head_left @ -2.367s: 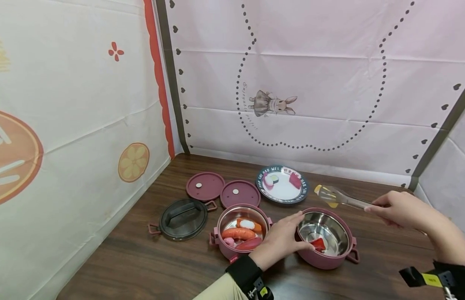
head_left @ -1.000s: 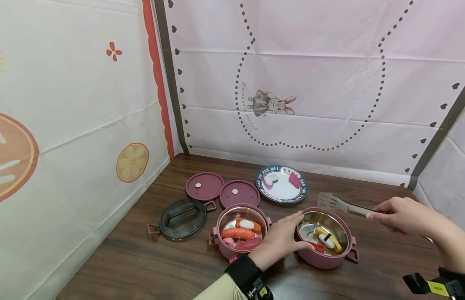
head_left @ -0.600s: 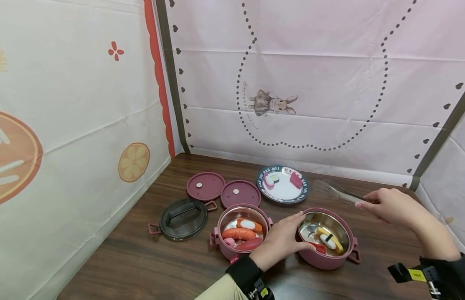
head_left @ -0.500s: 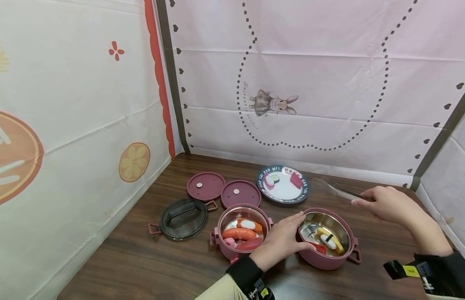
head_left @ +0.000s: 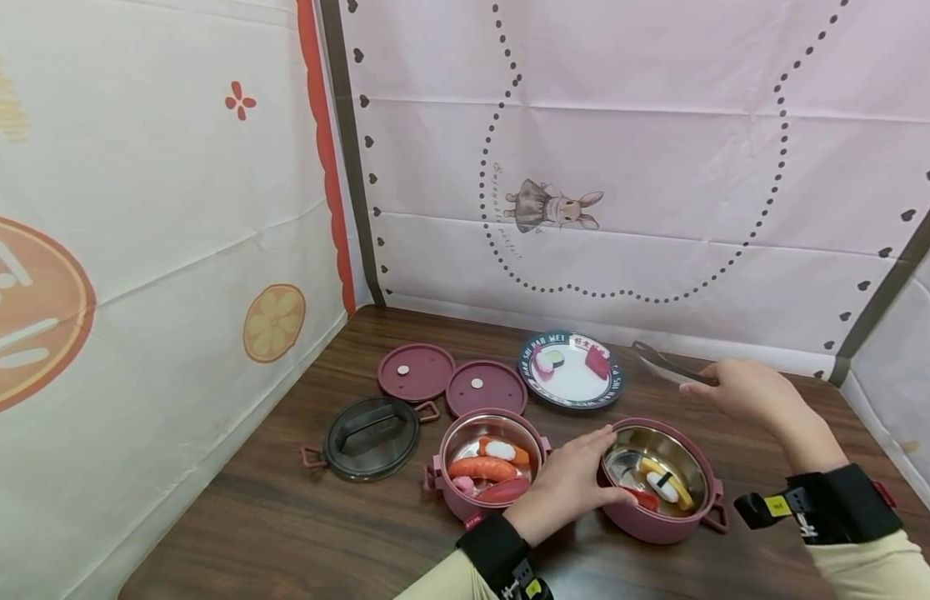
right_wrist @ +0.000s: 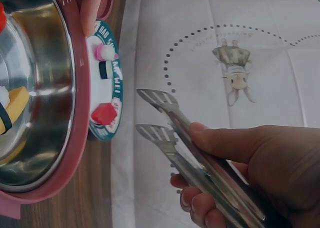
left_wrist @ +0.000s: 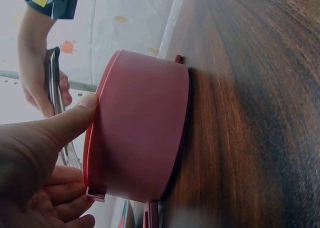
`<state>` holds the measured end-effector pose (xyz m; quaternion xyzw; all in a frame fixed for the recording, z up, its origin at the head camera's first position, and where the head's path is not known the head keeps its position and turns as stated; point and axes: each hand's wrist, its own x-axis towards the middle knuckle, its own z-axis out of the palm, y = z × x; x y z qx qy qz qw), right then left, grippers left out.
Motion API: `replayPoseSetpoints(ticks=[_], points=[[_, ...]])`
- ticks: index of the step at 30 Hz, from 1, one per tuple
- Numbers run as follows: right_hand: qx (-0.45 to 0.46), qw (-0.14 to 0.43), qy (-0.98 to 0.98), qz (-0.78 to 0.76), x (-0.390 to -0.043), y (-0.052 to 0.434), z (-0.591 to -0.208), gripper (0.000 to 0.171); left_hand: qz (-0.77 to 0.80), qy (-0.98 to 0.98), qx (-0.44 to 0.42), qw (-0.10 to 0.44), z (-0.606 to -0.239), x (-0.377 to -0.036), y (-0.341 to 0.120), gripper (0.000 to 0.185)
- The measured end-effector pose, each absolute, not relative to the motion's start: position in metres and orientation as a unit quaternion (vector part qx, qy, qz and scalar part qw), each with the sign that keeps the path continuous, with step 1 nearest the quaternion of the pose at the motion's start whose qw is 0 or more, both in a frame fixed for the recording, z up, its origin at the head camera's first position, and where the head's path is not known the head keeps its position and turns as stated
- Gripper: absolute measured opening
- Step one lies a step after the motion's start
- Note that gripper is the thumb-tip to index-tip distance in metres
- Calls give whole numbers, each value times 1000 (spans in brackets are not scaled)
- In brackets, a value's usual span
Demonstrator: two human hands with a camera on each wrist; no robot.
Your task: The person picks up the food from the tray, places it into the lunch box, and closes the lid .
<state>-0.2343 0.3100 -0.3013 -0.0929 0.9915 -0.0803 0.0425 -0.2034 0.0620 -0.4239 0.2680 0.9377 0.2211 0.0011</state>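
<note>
My left hand (head_left: 585, 477) holds the near-left rim of a pink steel-lined pot (head_left: 663, 525), thumb on the rim (left_wrist: 89, 103). Inside the pot lie a yellow egg sushi (head_left: 663, 485) and a red piece (head_left: 643, 498). My right hand (head_left: 723, 387) grips metal tongs (head_left: 660, 361) just right of a dark-rimmed plate (head_left: 566, 398); the tongs' blades (right_wrist: 160, 115) stand slightly apart with nothing between them. The plate carries a pink roll (head_left: 546, 360) and a red tuna piece (head_left: 597, 363).
A second pink pot (head_left: 450, 492) to the left holds a sausage and other toy foods. Two pink lids (head_left: 415, 372) (head_left: 484, 388) and a black handled lid (head_left: 371, 427) lie behind it. Printed cloth walls close the left, back and right of the wooden table (head_left: 285, 533).
The tongs dropped the yellow egg sushi into the right pot, then my right hand carried the bare tongs back and left toward the plate. The left hand stayed on the pot.
</note>
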Motion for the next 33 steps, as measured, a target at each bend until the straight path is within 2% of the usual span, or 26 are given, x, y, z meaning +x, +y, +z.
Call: replayPoseSetpoints(ticks=[4,15,27,33], points=[[-87,46,992,-75,-243,307,-306,61,220,937,270,4,-423,-203,63,84],[-81,39,994,-60,-266,294,-319,49,213,939,271,0,-423,-202,65,83],[-74,20,996,-42,-289,283,-334,46,214,940,266,3,-423,-203,64,83],[-64,34,997,-38,-295,277,-342,45,214,940,266,0,-423,-203,63,84]])
